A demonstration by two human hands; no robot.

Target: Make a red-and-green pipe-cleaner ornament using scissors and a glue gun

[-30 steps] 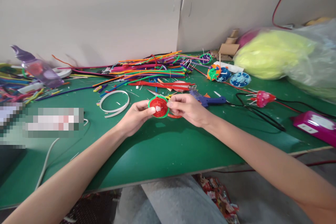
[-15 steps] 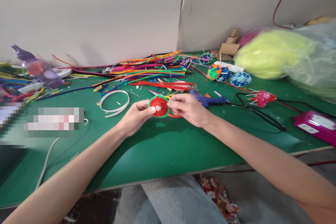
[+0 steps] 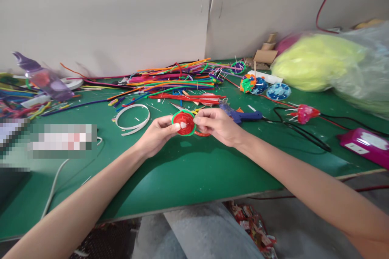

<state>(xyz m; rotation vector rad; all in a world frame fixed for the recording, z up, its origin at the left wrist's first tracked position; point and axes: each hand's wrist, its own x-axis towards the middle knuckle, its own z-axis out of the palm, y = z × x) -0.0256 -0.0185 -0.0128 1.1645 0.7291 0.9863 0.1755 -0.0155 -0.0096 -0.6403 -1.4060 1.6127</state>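
A round coiled disc, red with a green fuzzy rim, is held up over the table in front of me. Something pale and whitish sits at its centre. My left hand is closed on its left side, thumb on the face and fingers behind. At the right edge, my right hand pinches the green pipe cleaner of the rim between thumb and forefinger; its other fingers are curled in. A red-orange strand shows beneath the right fingers. Behind the disc, scissor blades show in part.
Bundled pipe cleaners lie along the wall. A blue glue gun with a black cord lies right of my hand, near finished coiled pieces. A white strip coil lies left. Yellow plastic-wrapped material fills the back right.
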